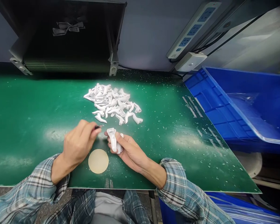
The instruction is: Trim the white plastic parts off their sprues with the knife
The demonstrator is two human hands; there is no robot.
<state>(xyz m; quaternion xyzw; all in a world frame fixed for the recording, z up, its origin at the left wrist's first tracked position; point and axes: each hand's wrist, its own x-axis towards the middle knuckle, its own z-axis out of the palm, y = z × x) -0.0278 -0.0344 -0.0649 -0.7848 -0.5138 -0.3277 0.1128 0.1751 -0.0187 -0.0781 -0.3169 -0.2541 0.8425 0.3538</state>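
My right hand [130, 151] grips a small white plastic part [113, 140], holding it upright just above the green table [37, 118]. My left hand [78, 143] is closed in a pinch on a thin dark tool [98, 126] whose tip points toward the part. A pile of several similar white plastic parts [113, 104] lies just beyond both hands. A round beige disc [98, 161] rests on the table between my wrists.
A large blue bin [247, 105] stands at the right edge of the table. A dark machine opening [67, 40] sits at the back left, with a white power strip [192, 29] on the back wall. Small white shavings [168, 109] dot the table.
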